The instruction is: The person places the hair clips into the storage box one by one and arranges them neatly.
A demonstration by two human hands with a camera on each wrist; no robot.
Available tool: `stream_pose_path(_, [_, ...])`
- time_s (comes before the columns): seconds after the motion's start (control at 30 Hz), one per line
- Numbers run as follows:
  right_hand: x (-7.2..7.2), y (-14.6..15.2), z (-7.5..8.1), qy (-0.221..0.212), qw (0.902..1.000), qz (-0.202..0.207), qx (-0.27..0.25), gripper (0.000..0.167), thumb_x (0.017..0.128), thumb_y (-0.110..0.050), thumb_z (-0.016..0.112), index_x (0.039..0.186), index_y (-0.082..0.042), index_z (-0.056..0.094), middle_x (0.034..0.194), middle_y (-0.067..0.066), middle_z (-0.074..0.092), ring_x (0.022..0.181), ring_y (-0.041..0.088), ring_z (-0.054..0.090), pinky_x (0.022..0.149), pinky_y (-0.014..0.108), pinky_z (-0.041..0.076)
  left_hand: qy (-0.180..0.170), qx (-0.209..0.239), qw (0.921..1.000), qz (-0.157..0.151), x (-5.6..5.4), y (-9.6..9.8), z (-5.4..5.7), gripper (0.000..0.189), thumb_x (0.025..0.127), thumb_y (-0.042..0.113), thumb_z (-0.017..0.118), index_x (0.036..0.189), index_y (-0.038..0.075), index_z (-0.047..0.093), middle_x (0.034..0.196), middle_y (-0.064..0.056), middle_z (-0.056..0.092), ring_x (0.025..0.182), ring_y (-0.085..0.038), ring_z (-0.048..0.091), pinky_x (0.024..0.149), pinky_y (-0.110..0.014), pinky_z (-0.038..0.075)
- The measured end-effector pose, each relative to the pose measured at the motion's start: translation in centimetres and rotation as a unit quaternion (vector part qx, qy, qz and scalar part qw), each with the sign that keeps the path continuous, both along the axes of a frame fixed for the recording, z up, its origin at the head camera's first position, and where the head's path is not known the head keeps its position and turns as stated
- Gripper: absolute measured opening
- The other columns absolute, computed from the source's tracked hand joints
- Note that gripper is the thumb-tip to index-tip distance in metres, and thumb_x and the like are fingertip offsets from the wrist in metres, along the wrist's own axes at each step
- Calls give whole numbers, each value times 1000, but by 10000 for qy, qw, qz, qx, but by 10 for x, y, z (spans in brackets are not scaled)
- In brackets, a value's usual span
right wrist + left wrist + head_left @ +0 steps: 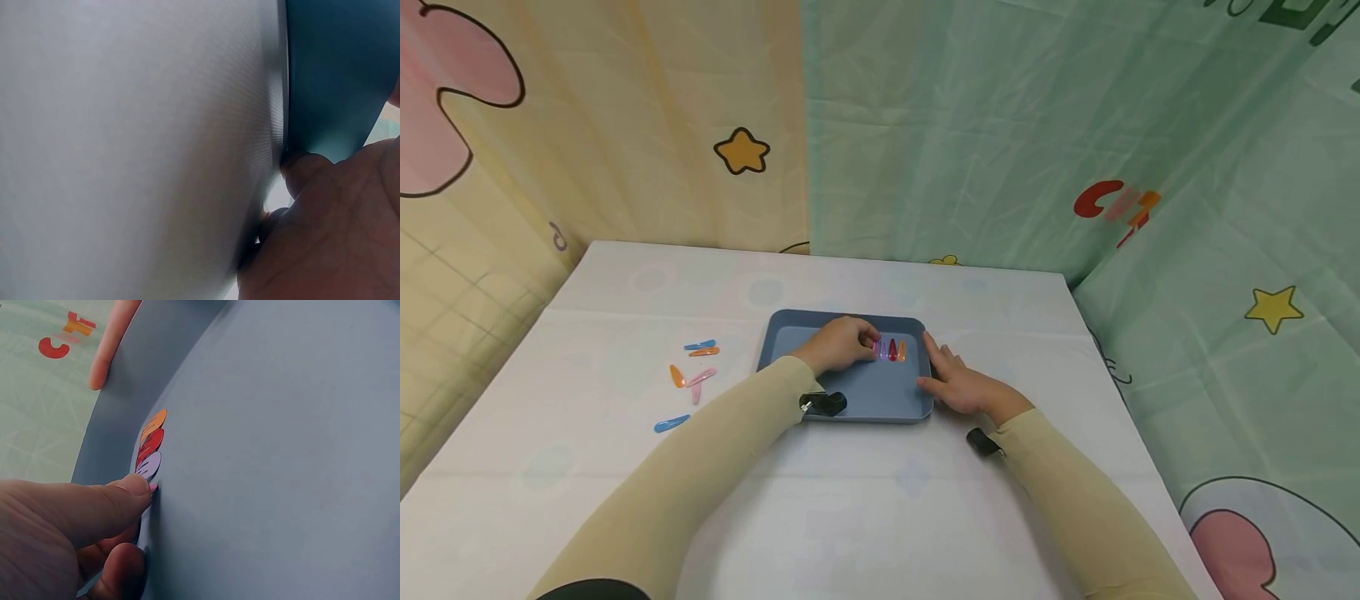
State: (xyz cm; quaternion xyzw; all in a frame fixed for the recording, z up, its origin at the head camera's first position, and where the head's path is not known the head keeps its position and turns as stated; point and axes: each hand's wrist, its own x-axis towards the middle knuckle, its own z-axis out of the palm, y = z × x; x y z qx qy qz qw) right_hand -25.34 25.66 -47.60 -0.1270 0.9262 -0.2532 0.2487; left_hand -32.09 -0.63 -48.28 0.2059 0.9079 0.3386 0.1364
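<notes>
In the head view a blue-grey tray [880, 407] lies on the table. Inside it, toward the right, stands a row of small snap hair clips: an orange clip [902, 351], a red clip [892, 350] and a lavender clip [883, 349]. At the row's left end my left hand [841, 343] pinches a pink hair clip [154, 487] between thumb and fingers; mostly the fingertips hide it. My right hand [962, 382] touches the tray's right rim with fairly straight fingers, holding no clip.
Left of the tray, several loose hair clips lie scattered on the white table [865, 517], among them a blue clip [672, 423], an orange clip [677, 376] and a pink clip [702, 377]. Printed curtains [970, 150] hang behind the table and at its sides.
</notes>
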Motion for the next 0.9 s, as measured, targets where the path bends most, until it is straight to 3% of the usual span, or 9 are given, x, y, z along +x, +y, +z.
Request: stream_pose_path(0.9, [-1, 1, 0, 35, 10000, 32, -5, 88, 110, -52, 45, 167, -29, -18, 177, 18, -5, 162, 48, -6, 126, 70, 4, 56, -334, 9994, 49, 0, 3, 1, 35, 96, 25, 78, 128, 10, 73, 105, -2, 72, 97, -18, 62, 94, -37, 52])
